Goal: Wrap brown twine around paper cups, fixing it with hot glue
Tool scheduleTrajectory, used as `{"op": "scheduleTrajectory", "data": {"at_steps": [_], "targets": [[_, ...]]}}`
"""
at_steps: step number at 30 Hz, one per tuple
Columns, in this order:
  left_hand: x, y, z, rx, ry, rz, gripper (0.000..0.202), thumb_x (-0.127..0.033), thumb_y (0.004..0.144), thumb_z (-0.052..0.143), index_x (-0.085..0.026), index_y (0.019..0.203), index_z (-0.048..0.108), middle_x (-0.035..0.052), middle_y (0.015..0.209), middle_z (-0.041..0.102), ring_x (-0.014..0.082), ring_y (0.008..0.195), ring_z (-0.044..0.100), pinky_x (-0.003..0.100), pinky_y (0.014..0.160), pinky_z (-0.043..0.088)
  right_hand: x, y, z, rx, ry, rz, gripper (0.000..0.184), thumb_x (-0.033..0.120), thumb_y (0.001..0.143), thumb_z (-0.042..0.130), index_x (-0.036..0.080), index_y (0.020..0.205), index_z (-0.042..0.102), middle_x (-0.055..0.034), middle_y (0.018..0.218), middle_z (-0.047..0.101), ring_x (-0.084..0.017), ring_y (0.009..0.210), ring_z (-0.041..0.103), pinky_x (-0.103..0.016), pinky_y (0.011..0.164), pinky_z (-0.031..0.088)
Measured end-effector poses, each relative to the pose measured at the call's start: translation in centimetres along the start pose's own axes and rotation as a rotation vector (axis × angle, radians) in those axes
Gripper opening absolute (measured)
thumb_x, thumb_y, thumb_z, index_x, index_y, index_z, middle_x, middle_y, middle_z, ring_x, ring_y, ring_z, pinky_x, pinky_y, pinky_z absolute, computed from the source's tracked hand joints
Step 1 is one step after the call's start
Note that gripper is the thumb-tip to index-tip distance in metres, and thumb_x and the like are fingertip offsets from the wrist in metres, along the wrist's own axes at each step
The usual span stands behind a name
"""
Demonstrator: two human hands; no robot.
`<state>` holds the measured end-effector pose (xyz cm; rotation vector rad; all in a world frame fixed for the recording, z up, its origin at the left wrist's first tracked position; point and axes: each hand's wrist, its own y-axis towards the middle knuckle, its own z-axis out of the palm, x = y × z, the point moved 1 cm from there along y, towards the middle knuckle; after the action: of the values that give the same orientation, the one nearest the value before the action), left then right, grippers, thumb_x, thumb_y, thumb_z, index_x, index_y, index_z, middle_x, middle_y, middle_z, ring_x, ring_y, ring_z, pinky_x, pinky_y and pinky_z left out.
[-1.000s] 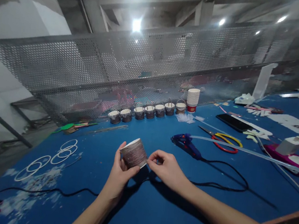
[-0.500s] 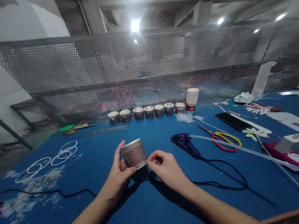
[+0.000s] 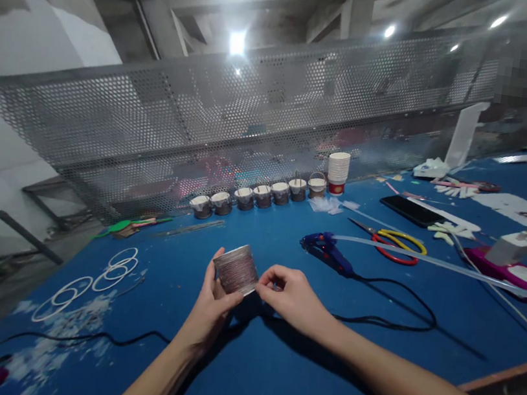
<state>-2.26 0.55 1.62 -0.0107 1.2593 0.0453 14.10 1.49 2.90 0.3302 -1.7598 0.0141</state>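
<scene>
My left hand (image 3: 209, 307) is wrapped around a paper cup (image 3: 237, 269) whose side is wound with brownish-purple cord. The cup is held tilted above the blue table, thumb along its lower edge and fingers behind it. At the cup's lower right edge, the thumb and forefinger of my right hand (image 3: 295, 300) are pinched together. Whatever is between those fingertips is too small to make out. To the right of the cup, a blue hot glue gun (image 3: 329, 254) lies on the table with a long clear glue stick (image 3: 402, 256) in its back end.
A row of several wrapped cups (image 3: 262, 196) and a stack of paper cups (image 3: 338, 172) line the perforated metal screen (image 3: 194, 129). Scissors (image 3: 396, 246), a phone (image 3: 411, 211) and a magenta power strip (image 3: 522, 273) lie right. White rings (image 3: 64, 296) lie left. Black cable (image 3: 125, 345) crosses the table.
The cup has turned slightly in my left hand, so less of its white inside shows. My right hand stays pinched at its lower edge.
</scene>
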Motion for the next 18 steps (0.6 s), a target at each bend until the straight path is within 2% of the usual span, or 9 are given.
{"op": "scheduleTrajectory", "data": {"at_steps": [3,8,11,18], "targets": [[0.06,0.08,-0.15,0.001,-0.039,-0.003,0.097,-0.017,0.055,0.082,-0.031,0.141,0.038,0.0066,0.119,0.069,0.0235,0.104,0.067,0.038,0.096,0.048,-0.03,0.02,-0.02,0.004,0.001,0.016,0.009,0.023,0.073,0.059,0.017,0.066,0.062,0.0039,0.059,0.053,-0.011,0.057,0.044,-0.022,0.053,0.034],[-0.20,-0.04,-0.15,0.023,-0.063,-0.039,0.104,-0.014,0.057,0.080,-0.030,0.147,0.030,0.0076,0.112,0.071,0.0232,0.093,0.070,0.034,0.084,0.053,0.10,-0.08,-0.09,0.030,-0.001,0.018,0.009,0.021,0.074,0.059,0.017,0.067,0.063,0.0040,0.059,0.052,-0.011,0.057,0.044,-0.022,0.053,0.033],[-0.47,-0.16,-0.08,0.021,-0.092,-0.051,0.103,-0.013,0.058,0.078,-0.034,0.147,0.031,0.0068,0.115,0.070,0.0231,0.093,0.070,0.032,0.079,0.054,0.11,-0.08,-0.16,0.033,-0.001,0.014,0.010,0.021,0.075,0.058,0.017,0.067,0.062,0.0037,0.059,0.053,-0.011,0.056,0.044,-0.022,0.053,0.033],[-0.62,-0.44,-0.19,0.074,-0.193,-0.091,0.094,-0.010,0.058,0.074,-0.036,0.142,0.040,0.0050,0.123,0.067,0.0232,0.105,0.067,0.034,0.089,0.052,-0.34,-0.02,0.10,0.011,-0.062,-0.011,0.008,0.019,0.074,0.060,0.017,0.068,0.065,0.0027,0.061,0.058,-0.011,0.056,0.047,-0.023,0.055,0.036]]}}
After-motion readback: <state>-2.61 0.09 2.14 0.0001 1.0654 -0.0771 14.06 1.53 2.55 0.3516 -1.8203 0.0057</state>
